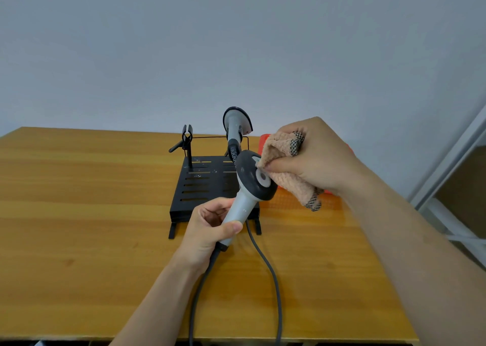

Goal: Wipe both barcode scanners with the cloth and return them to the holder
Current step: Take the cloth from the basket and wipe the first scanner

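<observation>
My left hand (pixel 207 227) grips the grey handle of a barcode scanner (pixel 249 185), lifted above the front of the black holder (pixel 202 188). Its dark head tilts up and to the right. My right hand (pixel 313 159) holds a bunched peach cloth (pixel 284 166) and presses it against the right side of that head. A second grey scanner (pixel 235 124) stands upright in the holder's right clip at the back. The left clip (pixel 187 136) of the holder holds nothing. Two grey cables (pixel 273 280) trail toward the table's near edge.
The holder sits mid-table on a wooden tabletop (pixel 92 214). An orange mat (pixel 297 206) lies to the right of the holder, partly under my right hand. A white frame (pixel 452 166) stands beyond the table's right edge. A plain wall runs behind.
</observation>
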